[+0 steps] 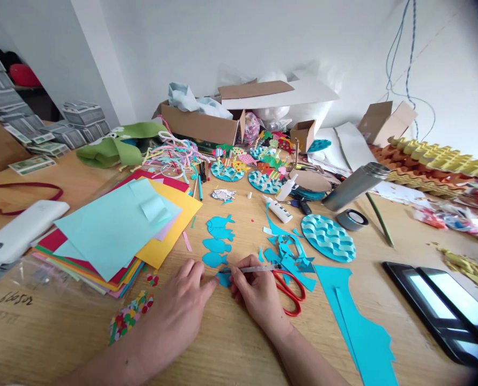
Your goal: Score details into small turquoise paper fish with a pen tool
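My right hand (257,287) is closed around a slim grey pen (258,268), its dark tip over a small blue paper piece (223,279). My left hand (184,295) lies on the table with thumb and fingers apart, the thumb tip at that piece's left edge. Just beyond are blue paper fish cutouts in a column, including a fish with drawn lines (218,227) and a plain fish (214,260). Red-handled scissors (293,295) lie right of my right hand, their blades hidden. Blue paper scraps (289,252) are heaped beside them.
Coloured paper sheets (102,230) are stacked at left, near paper dots (132,316). A wavy blue disc (328,237), glue bottle (279,210), tape roll (352,219) and metal flask (355,185) stand or lie at right. Black-framed devices (443,305) and a large blue offcut (355,321) lie nearer.
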`<action>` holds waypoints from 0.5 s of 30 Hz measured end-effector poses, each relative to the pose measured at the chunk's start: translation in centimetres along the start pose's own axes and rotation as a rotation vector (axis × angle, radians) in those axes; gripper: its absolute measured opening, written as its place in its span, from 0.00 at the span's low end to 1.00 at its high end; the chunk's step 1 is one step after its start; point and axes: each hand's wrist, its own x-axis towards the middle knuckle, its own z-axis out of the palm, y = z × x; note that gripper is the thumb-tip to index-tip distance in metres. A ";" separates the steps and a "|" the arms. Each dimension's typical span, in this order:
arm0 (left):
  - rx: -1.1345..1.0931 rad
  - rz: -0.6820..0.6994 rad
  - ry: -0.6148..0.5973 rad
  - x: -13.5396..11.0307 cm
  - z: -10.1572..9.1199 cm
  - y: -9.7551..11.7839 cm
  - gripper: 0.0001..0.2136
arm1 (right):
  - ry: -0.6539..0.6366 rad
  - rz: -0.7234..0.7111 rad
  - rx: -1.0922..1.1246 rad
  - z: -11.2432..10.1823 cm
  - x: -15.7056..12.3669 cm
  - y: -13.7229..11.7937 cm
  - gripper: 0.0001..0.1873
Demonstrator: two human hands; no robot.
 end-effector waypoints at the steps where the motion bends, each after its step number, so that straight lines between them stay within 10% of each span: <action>1: 0.003 0.002 0.002 0.0 0.0 0.0 0.24 | -0.005 0.002 -0.006 0.0 0.0 0.0 0.19; 15: 0.003 0.000 -0.003 -0.1 0.0 0.0 0.24 | 0.012 0.008 -0.008 0.0 0.0 0.0 0.19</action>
